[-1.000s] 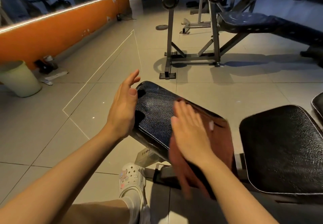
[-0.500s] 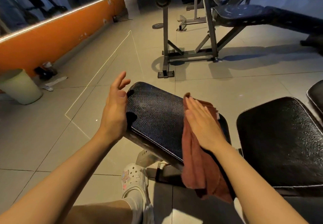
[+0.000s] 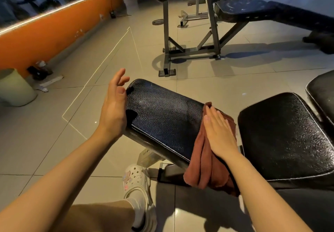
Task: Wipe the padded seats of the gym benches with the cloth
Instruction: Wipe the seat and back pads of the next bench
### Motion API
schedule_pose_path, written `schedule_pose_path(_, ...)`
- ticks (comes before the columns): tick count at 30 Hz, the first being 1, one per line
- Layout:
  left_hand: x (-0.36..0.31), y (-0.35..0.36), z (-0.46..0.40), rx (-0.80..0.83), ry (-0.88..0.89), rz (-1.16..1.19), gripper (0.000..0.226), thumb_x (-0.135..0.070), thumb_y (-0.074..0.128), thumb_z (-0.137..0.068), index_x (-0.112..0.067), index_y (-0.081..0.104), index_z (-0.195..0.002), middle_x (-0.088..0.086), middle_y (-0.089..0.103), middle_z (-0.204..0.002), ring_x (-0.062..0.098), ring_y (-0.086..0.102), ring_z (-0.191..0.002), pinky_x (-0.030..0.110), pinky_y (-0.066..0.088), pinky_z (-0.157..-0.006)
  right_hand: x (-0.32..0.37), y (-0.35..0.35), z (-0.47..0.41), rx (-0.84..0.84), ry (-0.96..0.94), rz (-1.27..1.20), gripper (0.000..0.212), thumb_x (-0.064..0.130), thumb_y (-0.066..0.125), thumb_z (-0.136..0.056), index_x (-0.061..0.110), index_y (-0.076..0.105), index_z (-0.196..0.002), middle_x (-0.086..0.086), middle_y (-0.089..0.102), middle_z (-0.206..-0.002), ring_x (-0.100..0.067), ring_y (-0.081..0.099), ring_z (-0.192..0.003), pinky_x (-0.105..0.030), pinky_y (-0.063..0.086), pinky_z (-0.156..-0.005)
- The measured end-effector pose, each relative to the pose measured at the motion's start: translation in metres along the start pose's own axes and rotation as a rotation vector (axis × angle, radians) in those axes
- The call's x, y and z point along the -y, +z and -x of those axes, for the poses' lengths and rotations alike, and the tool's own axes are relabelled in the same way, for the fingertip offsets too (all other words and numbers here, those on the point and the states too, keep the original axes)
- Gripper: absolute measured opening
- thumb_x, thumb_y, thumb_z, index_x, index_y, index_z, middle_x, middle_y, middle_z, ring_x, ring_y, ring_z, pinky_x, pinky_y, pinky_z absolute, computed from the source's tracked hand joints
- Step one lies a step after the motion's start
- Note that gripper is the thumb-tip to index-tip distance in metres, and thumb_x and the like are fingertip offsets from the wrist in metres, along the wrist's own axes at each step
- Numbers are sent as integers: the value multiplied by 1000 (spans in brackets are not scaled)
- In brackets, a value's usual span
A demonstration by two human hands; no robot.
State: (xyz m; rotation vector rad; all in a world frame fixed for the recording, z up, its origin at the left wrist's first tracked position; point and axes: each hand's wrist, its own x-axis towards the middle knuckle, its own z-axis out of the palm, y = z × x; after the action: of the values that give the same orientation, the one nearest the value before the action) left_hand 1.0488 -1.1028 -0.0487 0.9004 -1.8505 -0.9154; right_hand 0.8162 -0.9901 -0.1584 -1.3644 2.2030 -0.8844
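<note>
Cloth (image 3: 207,164), brown: under my flat R hand (image 3: 219,134), fingers straight, pressed on black padded seat (image 3: 162,121), draped over near edge. L hand (image 3: 113,108) relaxed-open w/ palm against seat's left end. Grey tiled floor (image 3: 226,85), orange wall (image 3: 45,38), bin (image 3: 15,88).

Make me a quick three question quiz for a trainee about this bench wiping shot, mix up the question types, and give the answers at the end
1. True or false: the right hand lies flat on the brown cloth.
2. Multiple choice: where does the left hand sit? A) on the cloth B) against the left end of the small seat pad C) on the large pad
3. Fill in: part of the cloth hangs over the pad's ____ edge.

Key: 1 true; 2 B; 3 near.
</note>
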Motion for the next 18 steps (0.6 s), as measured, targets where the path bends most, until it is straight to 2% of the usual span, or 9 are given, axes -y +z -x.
schedule_pose_path(3, -3, 2, 3, -36, -9, 0, 65, -90, 25, -76, -59, 31, -133, -4, 43, -142, 16, 45, -131, 61, 39, -105, -23, -5, -25, 12, 32, 33, 50, 27, 12, -107, 14, 2, -155, -3, -1, -164, -15, -3, -151, -36, 0, -123)
schedule_pose_path(6, -6, 6, 4, -73, 5, -52, 72, -72, 21, -84, -34, 30, -146, -1, 45, -138, 2, 45, -122, 47, 37, -110, -29, -1, -27, -14, 70, 21, 52, 27, 8, -106, 7, 3, -155, -8, 1, -164, -19, -2, -151, -36, 2, -123)
schedule_pose_path(7, -5, 6, 4, -76, 14, -67, 75, -69, 20, -85, -29, 30, -147, 0, 45, -138, 2, 45, -122, 45, 36, -111, -26, 2, -20, -11, 69, 50, 55, 30, 3, -104, 8, 3, -155, -8, 0, -164, -19, -3, -151, -37, 2, -123)
schedule_pose_path(9, -3, 5, 3, -71, 32, -68, 77, -75, 22, -85, -29, 31, -146, 3, 46, -139, 10, 44, -126, 46, 36, -111, -17, 6, 2, -1, 19, 136, 61, 37, -4, -99, 12, 0, -155, -2, -6, -162, -18, -5, -151, -37, 0, -123)
schedule_pose_path(11, 0, 4, 2, -60, 31, -62, 77, -79, 23, -84, -33, 32, -145, 2, 46, -139, 15, 44, -128, 50, 38, -108, -8, 9, 36, -22, -51, 126, 60, 52, -1, -98, 23, -6, -150, 12, -11, -154, -9, -5, -149, -26, -8, -120)
schedule_pose_path(13, 1, 5, 1, -57, 32, -64, 73, -74, 22, -85, -34, 33, -145, 2, 46, -139, 15, 44, -128, 56, 40, -106, 7, 13, 73, -32, -119, 74, 75, 74, -18, -81, 34, -12, -144, 21, -16, -150, 2, -12, -146, -19, -13, -116)
schedule_pose_path(14, 3, 5, 2, -57, 28, -56, 73, -74, 22, -85, -35, 33, -145, 2, 46, -140, 14, 44, -128, 58, 40, -104, 14, 16, 86, -46, -148, 74, 79, 76, -25, -76, 37, -13, -144, 24, -17, -151, 5, -16, -144, -19, -13, -117)
schedule_pose_path(16, 3, 5, 2, -63, 38, -53, 81, -84, 23, -81, -35, 34, -145, 3, 46, -142, 13, 45, -127, 53, 41, -105, 29, 18, 92, -51, -193, 78, 75, 73, -24, -79, 39, -13, -145, 25, -19, -152, 10, -22, -141, -21, -13, -118)
schedule_pose_path(18, 2, 6, 3, -61, 58, -45, 92, -90, 23, -76, -30, 34, -144, 7, 47, -141, 9, 45, -125, 38, 39, -107, 56, 17, 80, -15, -276, 74, 67, 68, -12, -86, 39, -13, -146, 25, -21, -151, 11, -26, -138, -21, -15, -117)
